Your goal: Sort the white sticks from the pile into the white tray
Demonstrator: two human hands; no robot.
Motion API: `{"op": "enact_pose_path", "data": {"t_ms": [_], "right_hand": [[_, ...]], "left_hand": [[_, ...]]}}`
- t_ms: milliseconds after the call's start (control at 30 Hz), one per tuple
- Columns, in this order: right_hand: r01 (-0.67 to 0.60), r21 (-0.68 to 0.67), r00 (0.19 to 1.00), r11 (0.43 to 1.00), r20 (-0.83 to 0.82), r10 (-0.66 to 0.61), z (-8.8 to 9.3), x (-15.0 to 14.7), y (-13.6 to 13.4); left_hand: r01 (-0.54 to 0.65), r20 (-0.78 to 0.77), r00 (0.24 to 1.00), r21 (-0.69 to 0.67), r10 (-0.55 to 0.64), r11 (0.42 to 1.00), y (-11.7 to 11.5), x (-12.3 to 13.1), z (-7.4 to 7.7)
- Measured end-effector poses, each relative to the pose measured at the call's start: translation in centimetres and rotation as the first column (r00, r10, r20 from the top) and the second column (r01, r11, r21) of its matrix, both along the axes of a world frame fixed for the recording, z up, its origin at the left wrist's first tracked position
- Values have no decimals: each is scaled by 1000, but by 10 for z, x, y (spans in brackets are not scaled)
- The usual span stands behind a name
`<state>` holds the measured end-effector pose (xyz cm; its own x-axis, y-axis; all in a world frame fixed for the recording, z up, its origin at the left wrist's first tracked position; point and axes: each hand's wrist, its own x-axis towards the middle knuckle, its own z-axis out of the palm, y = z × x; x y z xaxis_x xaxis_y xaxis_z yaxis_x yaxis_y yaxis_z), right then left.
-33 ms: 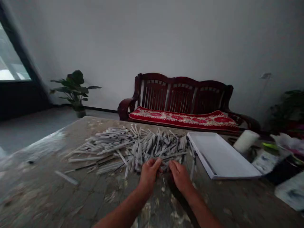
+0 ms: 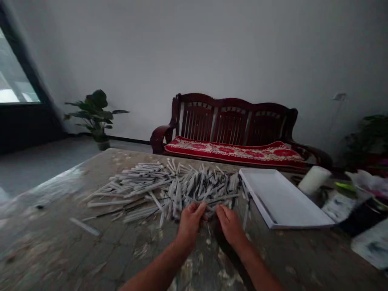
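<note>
A wide pile of slim white and dark pen-like sticks (image 2: 188, 184) lies across the table. At its near edge my left hand (image 2: 191, 220) is closed, thumb and forefinger pinched together. Just to the right, my right hand (image 2: 228, 222) is closed in a similar pinch, a small gap away from the left one. Something small and pale shows between the fingertips, too blurred to name. A shallow white tray (image 2: 291, 198) stands right of the pile, with one dark slim stick along its left inner side. One loose stick (image 2: 85, 226) lies apart at the left.
The stone-patterned table (image 2: 115, 258) extends to both sides. On its right are a white roll (image 2: 314, 180), a pack with a green top (image 2: 339, 204) and other bags. Behind stands a dark wooden bench (image 2: 230, 121) with a red cushion; a potted plant (image 2: 97, 113) is at the left.
</note>
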<state>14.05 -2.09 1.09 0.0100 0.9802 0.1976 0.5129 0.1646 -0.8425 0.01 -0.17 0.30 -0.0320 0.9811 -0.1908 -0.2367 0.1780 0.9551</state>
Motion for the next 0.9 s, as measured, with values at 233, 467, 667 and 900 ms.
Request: {"op": "enact_pose_path", "data": {"t_ms": [233, 467, 667, 900], "right_hand": [[-47, -28, 997, 999, -65, 45, -3, -3, 2], [-5, 27, 1000, 1000, 11, 4, 5, 8, 2], [-73, 164, 924, 984, 383, 4, 5, 6, 2], [-132, 98, 782, 986, 622, 43, 13, -12, -1]], "left_hand": [[48, 52, 997, 26, -50, 998, -4, -1, 11], [-12, 41, 999, 90, 8, 996, 5, -10, 13], [-130, -72, 986, 253, 153, 959, 13, -29, 20], [25, -414, 903, 313, 112, 949, 14, -31, 16]]}}
